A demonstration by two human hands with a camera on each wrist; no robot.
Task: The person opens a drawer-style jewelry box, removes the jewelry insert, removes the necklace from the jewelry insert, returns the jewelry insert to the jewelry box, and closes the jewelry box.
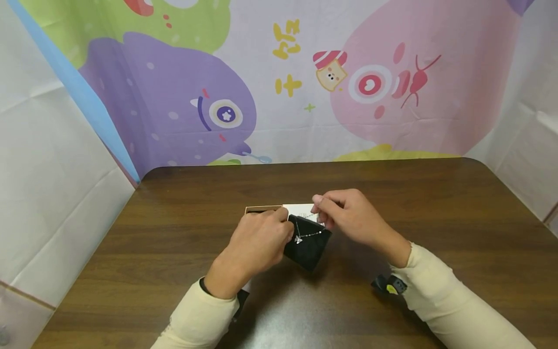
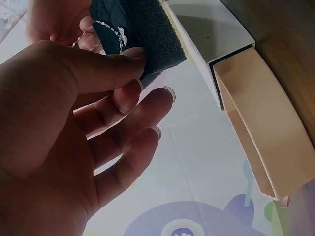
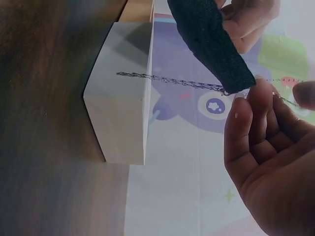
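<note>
My left hand (image 1: 260,238) pinches a black foam jewelry pad (image 1: 307,253) between thumb and fingers, holding it tilted above the table. Across its face lies a silver necklace (image 1: 298,239) with a small butterfly-shaped pendant. To the right, my right hand (image 1: 355,217) has its thumb and fingers drawn together on the necklace's thin chain, beside the pad's upper corner. In the right wrist view a length of chain (image 3: 182,83) stretches out from behind the pad's edge (image 3: 211,46). The left wrist view shows the pendant close to my left thumb.
Behind the hands, on the brown wooden table (image 1: 174,232), lies a box with a white sleeve (image 3: 120,125) and a tan drawer (image 2: 266,123) partly out of it. A cartoon-printed cloth (image 1: 296,126) hangs beyond the table's far edge.
</note>
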